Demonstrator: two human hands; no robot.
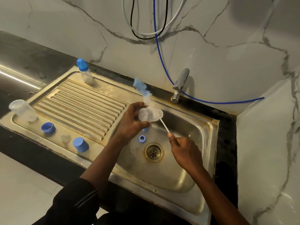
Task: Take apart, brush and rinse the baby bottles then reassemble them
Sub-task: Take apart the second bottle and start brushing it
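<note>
My left hand [132,120] grips a clear bottle part [150,114] over the sink basin [191,143]. My right hand [181,151] pinches the white wire handle of a bottle brush [142,90], whose blue and white bristles stick up behind the clear part. An assembled bottle with a blue cap [84,70] stands at the back of the drainboard. An open clear bottle [22,110] lies at the left. A blue ring [47,127], a clear teat [65,138] and a blue cap [80,144] sit along the front edge. Another blue ring [142,139] lies in the basin.
A chrome tap [180,85] stands behind the basin, with a blue hose [162,62] and other cables hanging down the marble wall. The drain [153,152] is in the basin's middle. The ribbed drainboard [81,103] lies left, with a dark counter around the sink.
</note>
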